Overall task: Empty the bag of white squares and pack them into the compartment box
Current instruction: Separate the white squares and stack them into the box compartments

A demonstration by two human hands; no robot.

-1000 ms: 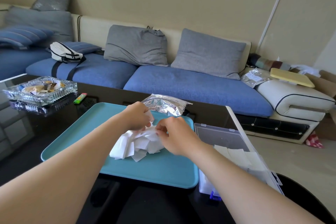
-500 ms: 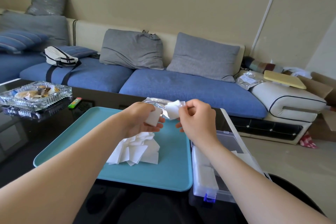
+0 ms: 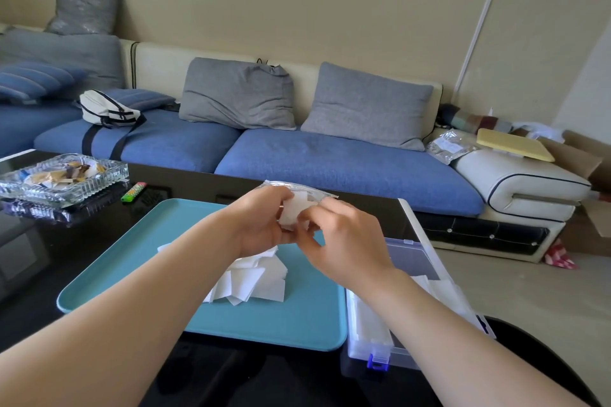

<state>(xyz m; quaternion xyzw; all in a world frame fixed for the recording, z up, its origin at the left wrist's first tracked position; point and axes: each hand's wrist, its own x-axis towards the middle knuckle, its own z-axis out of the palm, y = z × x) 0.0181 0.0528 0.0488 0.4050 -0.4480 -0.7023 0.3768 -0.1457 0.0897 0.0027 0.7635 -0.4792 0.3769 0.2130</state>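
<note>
Above the tray (image 3: 132, 258), left hand (image 3: 261, 221) and right hand (image 3: 344, 238) pinch squares (image 3: 296, 208) with curled fingers, now touching, earlier apart.

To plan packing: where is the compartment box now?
Head view, lower right: the compartment box stands on the dark table, beside the teal tray's right edge.

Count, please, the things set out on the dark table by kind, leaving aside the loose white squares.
Teal tray: 1
Clear compartment box: 1
Silver bag: 1
Glass dish: 1
Green lighter: 1
Total: 5
</note>
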